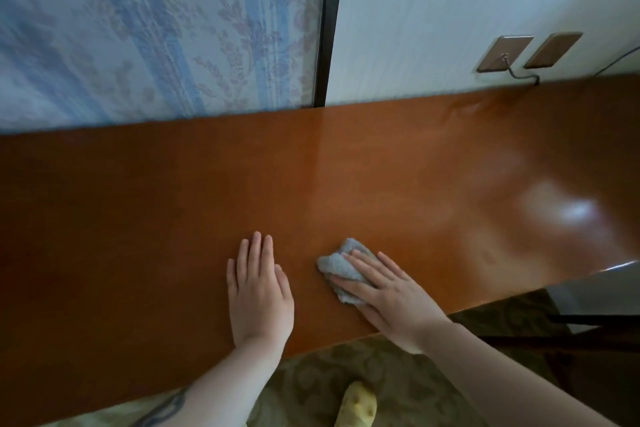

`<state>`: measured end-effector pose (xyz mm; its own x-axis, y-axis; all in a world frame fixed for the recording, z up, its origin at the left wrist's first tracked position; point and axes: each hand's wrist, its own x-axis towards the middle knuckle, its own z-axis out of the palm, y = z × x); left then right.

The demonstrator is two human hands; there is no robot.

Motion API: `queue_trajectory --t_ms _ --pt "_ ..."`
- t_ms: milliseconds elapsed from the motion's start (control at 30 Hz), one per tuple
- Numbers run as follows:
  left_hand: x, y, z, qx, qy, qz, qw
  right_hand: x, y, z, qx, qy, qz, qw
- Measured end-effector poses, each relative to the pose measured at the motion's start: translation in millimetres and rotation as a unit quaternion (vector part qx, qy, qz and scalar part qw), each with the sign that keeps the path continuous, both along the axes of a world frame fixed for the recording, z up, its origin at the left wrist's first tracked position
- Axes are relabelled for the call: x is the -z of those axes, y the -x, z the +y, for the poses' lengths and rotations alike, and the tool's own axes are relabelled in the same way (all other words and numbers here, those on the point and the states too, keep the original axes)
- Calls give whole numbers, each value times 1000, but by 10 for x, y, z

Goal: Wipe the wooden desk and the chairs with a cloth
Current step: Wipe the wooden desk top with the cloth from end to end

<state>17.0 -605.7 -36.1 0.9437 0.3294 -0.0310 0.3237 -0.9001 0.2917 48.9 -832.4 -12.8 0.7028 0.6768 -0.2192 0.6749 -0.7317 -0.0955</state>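
The worktop (173, 204) is a polished, reddish-brown wooden surface that runs across the full width of the head view, with its far edge against the wall. A bright glare patch lies on its right portion.

The left hand (259, 291) rests palm down on the worktop near the front edge. Its fingers are straight and held together, pointing toward the wall. It holds nothing.

The right hand (388, 298) lies just beside the left hand, apart from it. It presses flat on the cloth (337, 265), with the fingers extended and slightly spread, pointing up and to the left. The fingers do not curl round the cloth; they lie on top of it.

The cloth is small, grey and crumpled. It sits on the worktop between the two hands, near the front edge. Part of it is covered by the right fingers; the rest projects beyond the fingertips and to the left of them.

Behind the worktop, a patterned blue and pink curtain (145, 31) hangs at the left. A dark vertical frame (329, 28) separates it from a white wall (450, 10). Two brown wall plates (505, 53) are mounted at the right, and a cable (519, 74) runs from the left plate down toward the worktop edge.

Below the front edge, a patterned carpet (311, 381) is visible, with a yellow object (358, 406) on it that cannot be identified. Dark furniture (571, 340) at the lower right is too blurred to identify.
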Motion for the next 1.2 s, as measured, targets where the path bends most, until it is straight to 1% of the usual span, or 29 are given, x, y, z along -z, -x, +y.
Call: queue_trajectory --t_ms 67,133,167,200,233,300,367,400,433,467,500,533,600,633,667,700,733,767,800,867,900,933,967,1000,1033,1067,1133,1167,1200 --pt "-8 -21 -31 -22 -2 1 1000 16 -338 201 129 -37 7 991" --pt "-34 -42 -62 -37 -8 0 999 51 -496 614 268 -67 -12 961" --pt "-29 -49 -70 -46 -10 1 999 52 -495 813 297 -82 -16 951" --pt "-25 -54 -65 -58 -7 2 998 56 -420 960 282 -92 -16 955" --pt "-23 -55 -53 -70 -1 0 998 69 -294 1022 225 -99 -5 969" --pt "-13 -56 -33 -83 6 -2 997 80 -40 830 36 -90 23 995" --pt "6 -54 -36 -84 7 0 996 23 -20 359 -131 -58 50 989" --pt "7 -54 -41 -83 7 -2 997 12 -108 129 -179 -37 64 981" --pt "12 -54 -46 -82 5 -5 997 24 -238 -70 -196 -20 62 979" --pt "16 -50 -46 -81 0 -6 997 31 -400 -192 -170 -10 37 985" --pt "23 -50 -46 -80 -5 -7 997 54 -565 -225 -104 -12 10 994" --pt "27 -49 -45 -79 -5 -6 997 49 -696 -162 -15 -22 -4 1000" --pt "22 -45 -53 -77 2 1 997 99 -772 196 156 -67 -25 985" --pt "20 -48 -53 -78 5 1 997 134 -704 423 218 -92 -39 971" --pt "15 -54 -55 -79 8 0 997 147 -573 632 250 -116 -43 960" --pt "11 -60 -57 -81 9 -2 997 162 -398 773 240 -135 -48 960" --pt "7 -65 -60 -82 6 -5 997 163 -202 832 193 -143 -43 970" --pt "9 -67 -63 -83 2 -6 997 154 -11 786 121 -134 -29 983" --pt "11 -64 -64 -82 0 -5 997 124 134 653 43 -117 -11 992" --pt "5 -53 -68 -81 3 -7 997 79 194 224 -79 -82 23 993" --pt "-5 -52 -75 -80 5 -9 997 67 119 9 -108 -68 29 991" --pt "-11 -48 -81 -79 6 -9 997 69 -1 -169 -115 -56 21 992" --pt "-14 -45 -83 -79 5 -8 997 93 -157 -284 -97 -51 4 994" --pt "-14 -44 -79 -79 4 -6 997 105 -340 -325 -45 -54 -9 998" --pt "-12 -46 -74 -80 4 -6 997 108 -531 -284 34 -63 -20 997" --pt "-11 -46 -72 -81 6 -6 997 95 -690 -162 131 -79 -28 988" --pt "-12 -34 -69 -80 14 -11 997 85 -829 235 309 -119 -27 943" --pt "-7 -21 -66 -84 20 -17 996 90 -783 457 352 -133 -21 926" --pt "-5 -5 -58 -93 26 -23 995 110 -644 649 342 -139 -24 929"
